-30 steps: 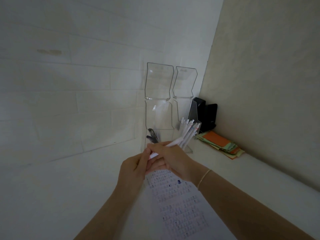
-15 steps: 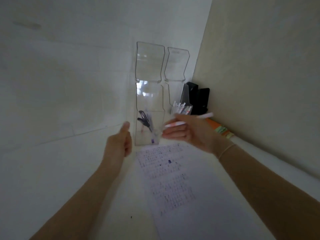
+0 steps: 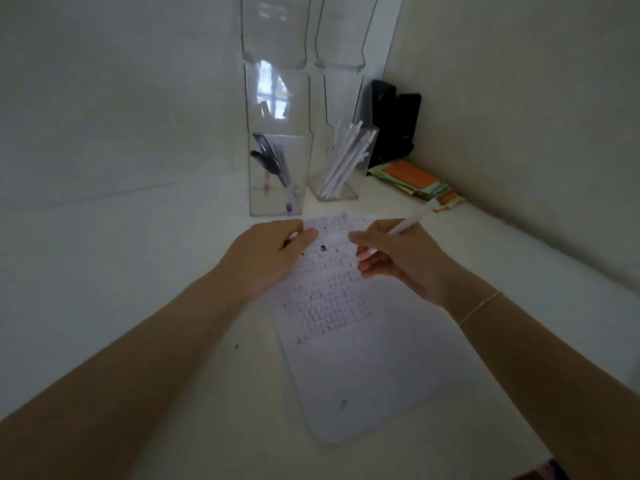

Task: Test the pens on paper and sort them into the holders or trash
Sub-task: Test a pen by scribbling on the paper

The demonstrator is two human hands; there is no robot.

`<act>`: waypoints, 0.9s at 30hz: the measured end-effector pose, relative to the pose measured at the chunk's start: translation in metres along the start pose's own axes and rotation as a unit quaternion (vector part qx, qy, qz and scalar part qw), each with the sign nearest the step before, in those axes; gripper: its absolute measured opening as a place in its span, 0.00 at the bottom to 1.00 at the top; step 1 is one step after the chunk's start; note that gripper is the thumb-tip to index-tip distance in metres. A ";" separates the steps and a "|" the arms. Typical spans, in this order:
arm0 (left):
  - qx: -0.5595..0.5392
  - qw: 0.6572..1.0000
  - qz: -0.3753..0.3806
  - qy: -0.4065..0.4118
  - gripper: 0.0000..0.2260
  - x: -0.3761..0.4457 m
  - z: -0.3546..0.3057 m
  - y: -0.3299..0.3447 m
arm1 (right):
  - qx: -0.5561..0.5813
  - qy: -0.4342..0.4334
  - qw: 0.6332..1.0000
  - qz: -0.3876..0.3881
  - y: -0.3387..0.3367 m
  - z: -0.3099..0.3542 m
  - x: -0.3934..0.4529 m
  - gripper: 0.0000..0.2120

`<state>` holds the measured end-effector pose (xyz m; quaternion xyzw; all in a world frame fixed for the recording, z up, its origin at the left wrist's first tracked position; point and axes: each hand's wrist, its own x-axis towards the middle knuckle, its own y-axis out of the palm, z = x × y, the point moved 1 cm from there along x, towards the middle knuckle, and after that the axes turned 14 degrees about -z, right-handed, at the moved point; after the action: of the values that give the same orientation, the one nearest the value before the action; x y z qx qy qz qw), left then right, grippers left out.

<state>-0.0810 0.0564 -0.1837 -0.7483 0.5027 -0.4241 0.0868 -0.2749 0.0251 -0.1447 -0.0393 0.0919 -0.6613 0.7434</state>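
My right hand (image 3: 398,261) grips a white pen (image 3: 410,223) in a writing hold, tip down over the sheet of paper (image 3: 363,368), which carries rows of small ink marks. My left hand (image 3: 266,258) rests curled on the paper's upper left corner, with a small white pen cap (image 3: 293,235) showing between thumb and fingers. Behind the paper stand two clear holders: the left holder (image 3: 277,202) has dark pens, the right holder (image 3: 337,194) has several white pens.
Clear acrylic pockets (image 3: 273,32) rise against the wall above the holders. A stack of orange and green sticky notes (image 3: 415,181) and black desk items (image 3: 394,123) fill the right corner. The wall runs close along the right side of the white desk (image 3: 121,289).
The view has tilted down to the desk. Both hands have come down from the holders to the paper, the right one turning the pen tip downward, the left one settling on the sheet.
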 end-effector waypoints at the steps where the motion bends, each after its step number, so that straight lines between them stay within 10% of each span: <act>1: 0.014 1.000 0.019 0.019 0.19 -0.002 -0.002 0.004 | -0.012 -0.003 1.000 -0.024 -0.002 -0.007 -0.003 0.09; 9: 0.092 0.982 0.125 0.110 0.17 -0.014 -0.008 0.021 | -0.114 -0.123 0.960 -0.223 -0.010 -0.056 -0.013 0.16; 27: 0.168 0.968 0.126 0.137 0.18 -0.017 -0.010 0.025 | -0.149 -0.204 0.941 -0.226 -0.006 -0.058 -0.016 0.13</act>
<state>-0.1070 0.0615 -0.2005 -0.5883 0.5215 -0.5867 0.1942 -0.2935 0.0437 -0.1986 -0.3037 0.0242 -0.7686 0.5625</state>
